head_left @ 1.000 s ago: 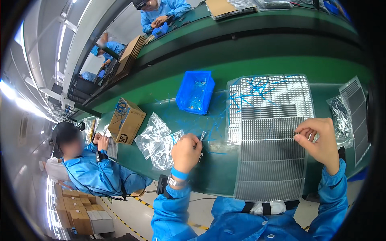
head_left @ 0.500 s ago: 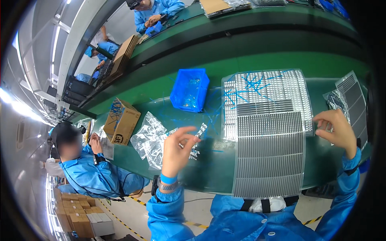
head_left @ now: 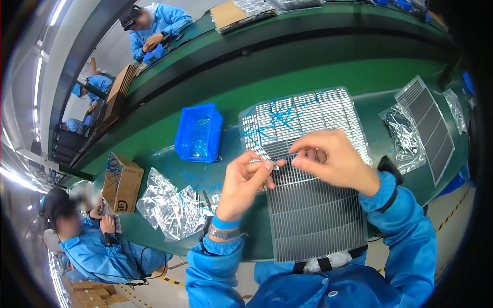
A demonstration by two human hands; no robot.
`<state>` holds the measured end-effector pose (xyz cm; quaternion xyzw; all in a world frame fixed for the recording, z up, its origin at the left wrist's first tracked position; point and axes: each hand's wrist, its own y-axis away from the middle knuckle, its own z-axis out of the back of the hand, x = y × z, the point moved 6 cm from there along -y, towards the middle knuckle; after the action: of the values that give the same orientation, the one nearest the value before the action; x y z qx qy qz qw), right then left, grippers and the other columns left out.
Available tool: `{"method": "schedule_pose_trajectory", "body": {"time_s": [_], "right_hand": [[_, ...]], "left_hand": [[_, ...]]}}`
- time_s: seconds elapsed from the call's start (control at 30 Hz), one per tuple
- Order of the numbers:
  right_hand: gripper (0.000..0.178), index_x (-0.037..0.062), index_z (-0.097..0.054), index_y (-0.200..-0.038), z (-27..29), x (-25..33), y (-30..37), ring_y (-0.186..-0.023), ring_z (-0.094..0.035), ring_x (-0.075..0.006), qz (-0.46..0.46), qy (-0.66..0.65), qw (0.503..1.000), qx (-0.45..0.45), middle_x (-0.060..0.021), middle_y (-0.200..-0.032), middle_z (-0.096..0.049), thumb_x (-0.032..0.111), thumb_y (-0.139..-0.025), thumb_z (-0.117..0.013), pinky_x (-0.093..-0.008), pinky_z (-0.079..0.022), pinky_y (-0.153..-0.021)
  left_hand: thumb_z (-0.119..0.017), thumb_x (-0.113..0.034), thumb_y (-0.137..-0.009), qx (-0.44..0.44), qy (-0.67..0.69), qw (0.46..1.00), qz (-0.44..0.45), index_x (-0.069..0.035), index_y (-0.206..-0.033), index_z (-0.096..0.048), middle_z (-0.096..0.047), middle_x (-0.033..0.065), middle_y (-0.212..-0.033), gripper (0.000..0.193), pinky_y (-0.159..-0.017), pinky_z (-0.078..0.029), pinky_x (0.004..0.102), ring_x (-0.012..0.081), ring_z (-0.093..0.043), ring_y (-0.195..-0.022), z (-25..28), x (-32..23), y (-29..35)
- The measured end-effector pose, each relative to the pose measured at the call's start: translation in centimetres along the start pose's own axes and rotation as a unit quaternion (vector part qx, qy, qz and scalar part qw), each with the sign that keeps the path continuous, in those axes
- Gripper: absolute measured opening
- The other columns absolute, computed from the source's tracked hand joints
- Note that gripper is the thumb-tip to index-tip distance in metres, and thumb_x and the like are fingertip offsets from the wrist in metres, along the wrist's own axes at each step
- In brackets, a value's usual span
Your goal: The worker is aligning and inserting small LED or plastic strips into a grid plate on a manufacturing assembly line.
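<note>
- The small bunch of thin, silver, patterned strips slants, its long axis running from upper left, away from the wearer, down to lower right
- It sits at the fingertips of the left hand, one end poking out beyond them, above the dark grey, ribbed, rectangular sheet
- That left hand has thumb and fingers closed on the bunch
- The right hand is just beside it, thumb and forefinger close together; from here I can't tell whether they pinch anything
</note>
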<state>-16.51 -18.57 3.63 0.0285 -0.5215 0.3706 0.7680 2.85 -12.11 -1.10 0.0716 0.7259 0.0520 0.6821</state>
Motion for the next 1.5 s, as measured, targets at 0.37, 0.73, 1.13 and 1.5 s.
{"method": "schedule_pose_trajectory", "body": {"time_s": [0.37,0.73,1.13,1.5], "right_hand": [[0.008,0.0022,-0.073,-0.091,-3.9,-4.2,2.0,-0.057,-0.058,-0.0058,-0.1,-0.085,0.991,0.014,-0.0015,-0.072,-0.067,0.009,-0.09,-0.077,-0.0215,-0.043,-0.05],[0.01,0.0005,-0.069,-0.091,-4.2,-5.8,2.9,-0.058,-0.055,-0.0037,-0.134,-0.202,0.97,0.001,0.0,-0.071,-0.064,0.009,-0.094,-0.074,-0.0203,-0.04,-0.049],[0.009,0.0004,-0.067,-0.094,-4.4,-6.1,3.2,-0.061,-0.056,-0.0043,-0.14,-0.205,0.969,0.008,-0.0006,-0.072,-0.062,0.008,-0.095,-0.072,-0.0226,-0.041,-0.051],[0.009,0.0025,-0.065,-0.097,-4.2,-5.4,2.9,-0.064,-0.053,-0.0078,-0.109,-0.12,0.987,0.006,-0.0019,-0.083,-0.061,0.008,-0.095,-0.071,-0.0238,-0.041,-0.053]], "left_hand": [[-0.07,-0.004,-0.099,-0.063,0.103,0.993,-0.016,-0.001,-0.105,-0.059,-0.071,0.0076,-0.092,0.013,-0.067,-0.054,0.0248,0.0126,-0.069,-0.078,-2.3,3.4,-0.5],[-0.079,0.002,-0.09,-0.117,-0.061,0.983,-0.124,0.005,-0.115,-0.062,-0.076,0.012,-0.09,0.03,-0.079,-0.058,0.0284,0.0161,-0.074,-0.086,-2.7,2.6,0.3],[-0.079,0.006,-0.087,-0.113,-0.191,0.958,-0.183,0.005,-0.116,-0.063,-0.074,0.0109,-0.101,0.033,-0.079,-0.057,0.0265,0.0141,-0.073,-0.089,-3.1,2.3,0.7],[-0.08,0.006,-0.086,-0.134,-0.147,0.966,-0.168,0.005,-0.112,-0.065,-0.076,0.0107,-0.093,0.03,-0.079,-0.057,0.0266,0.0133,-0.072,-0.086,-2.9,2.6,0.6]]}}
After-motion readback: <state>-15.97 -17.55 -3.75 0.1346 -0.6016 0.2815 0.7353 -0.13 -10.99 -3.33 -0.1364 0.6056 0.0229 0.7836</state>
